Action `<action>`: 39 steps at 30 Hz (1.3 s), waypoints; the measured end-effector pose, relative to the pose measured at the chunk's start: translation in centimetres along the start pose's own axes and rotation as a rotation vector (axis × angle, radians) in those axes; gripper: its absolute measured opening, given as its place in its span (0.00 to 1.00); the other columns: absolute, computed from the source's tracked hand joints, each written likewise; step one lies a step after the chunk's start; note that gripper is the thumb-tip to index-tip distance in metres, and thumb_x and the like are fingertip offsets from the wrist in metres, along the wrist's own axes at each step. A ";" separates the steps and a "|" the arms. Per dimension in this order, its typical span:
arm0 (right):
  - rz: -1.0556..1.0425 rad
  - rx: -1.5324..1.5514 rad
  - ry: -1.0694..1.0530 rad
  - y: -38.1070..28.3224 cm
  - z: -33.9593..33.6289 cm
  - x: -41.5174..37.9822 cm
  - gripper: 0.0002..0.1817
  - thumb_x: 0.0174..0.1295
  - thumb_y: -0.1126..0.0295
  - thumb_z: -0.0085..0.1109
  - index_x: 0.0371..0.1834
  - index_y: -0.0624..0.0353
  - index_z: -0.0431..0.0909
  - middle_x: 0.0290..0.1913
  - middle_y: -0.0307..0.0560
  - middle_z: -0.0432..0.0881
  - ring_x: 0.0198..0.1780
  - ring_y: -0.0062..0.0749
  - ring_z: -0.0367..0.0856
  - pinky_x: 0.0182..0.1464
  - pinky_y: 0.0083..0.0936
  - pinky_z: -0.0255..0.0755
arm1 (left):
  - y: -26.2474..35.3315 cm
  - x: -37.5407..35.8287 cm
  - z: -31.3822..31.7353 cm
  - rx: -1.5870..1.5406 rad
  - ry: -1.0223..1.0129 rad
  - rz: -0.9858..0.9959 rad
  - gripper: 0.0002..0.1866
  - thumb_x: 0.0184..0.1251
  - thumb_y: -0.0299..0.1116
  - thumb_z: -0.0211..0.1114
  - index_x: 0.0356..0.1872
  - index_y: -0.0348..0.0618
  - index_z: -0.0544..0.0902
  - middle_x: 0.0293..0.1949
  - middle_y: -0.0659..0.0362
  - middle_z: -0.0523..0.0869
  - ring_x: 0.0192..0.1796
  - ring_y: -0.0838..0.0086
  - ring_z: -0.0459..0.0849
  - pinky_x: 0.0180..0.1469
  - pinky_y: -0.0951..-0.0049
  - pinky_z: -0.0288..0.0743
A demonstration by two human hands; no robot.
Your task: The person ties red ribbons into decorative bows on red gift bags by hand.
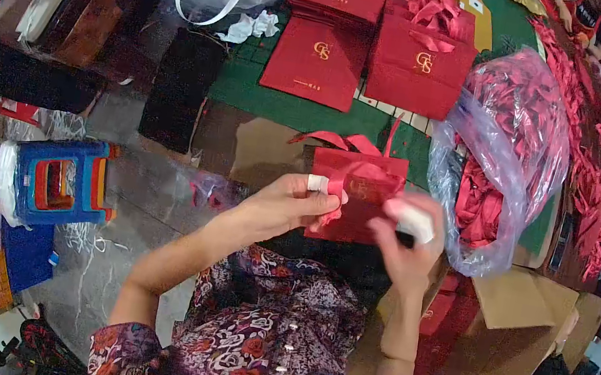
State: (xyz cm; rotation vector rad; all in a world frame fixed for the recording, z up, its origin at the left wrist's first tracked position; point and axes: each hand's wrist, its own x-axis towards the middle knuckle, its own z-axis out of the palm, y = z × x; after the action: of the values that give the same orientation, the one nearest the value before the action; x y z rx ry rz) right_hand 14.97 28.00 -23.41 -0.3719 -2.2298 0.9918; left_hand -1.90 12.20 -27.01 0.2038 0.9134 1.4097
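A red paper bag (364, 222) with gold lettering lies in front of me at the table's near edge. My left hand (296, 204), with white tape round a finger, pinches a red ribbon (334, 197) over the bag's left side. My right hand (412, 234) is over the bag's right side, blurred by motion, with white wrapping on it; what its fingers hold, if anything, cannot be made out. More red ribbon (355, 144) lies along the bag's top edge.
Stacked red bags (313, 62) and a bag topped with ribbons (421, 73) lie beyond, on the green mat (242, 82). A plastic bag of red ribbons (517, 128) is right. Blue stools (51, 181) stand left; cardboard (520, 300) lies right.
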 end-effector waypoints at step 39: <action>0.374 -0.145 -0.091 0.0 6.8 2.4 0.09 0.59 0.74 0.69 0.41 0.61 0.82 0.36 0.52 0.87 0.38 0.47 0.87 0.40 0.38 0.78 | 1.5 2.4 0.8 1.490 0.445 0.796 0.07 0.66 0.25 0.63 0.43 0.39 0.82 0.42 0.49 0.80 0.43 0.49 0.83 0.44 0.56 0.79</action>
State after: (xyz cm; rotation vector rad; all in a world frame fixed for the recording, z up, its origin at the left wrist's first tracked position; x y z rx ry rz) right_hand 8.64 25.37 -25.70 -0.8484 -2.3725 1.0530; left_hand -2.82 14.93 -26.56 1.5372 2.3028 1.1599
